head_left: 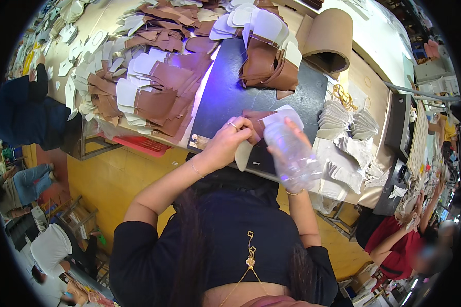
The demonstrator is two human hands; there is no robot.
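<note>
Near the front edge of the black work mat [217,92], my left hand [230,140] pinches the brown end of a flat brown-and-white leather piece [256,116]. Below its fingers a pale rounded piece [243,156] hangs over the mat's edge. My right hand [298,132] is closed around a clear plastic bottle [295,162], tilted over the white end of the leather piece. The bottle is smeared by motion and hides most of that hand. Farther back on the mat lies a stack of brown-and-white pieces [269,64].
Heaped brown and white pieces [159,97] cover the table's left side. At the right stand a brown cardboard tube [328,38], fanned white pieces [335,120] and yellow cord [344,97]. A red basket [143,146] sits below the table edge. Other people are at both sides.
</note>
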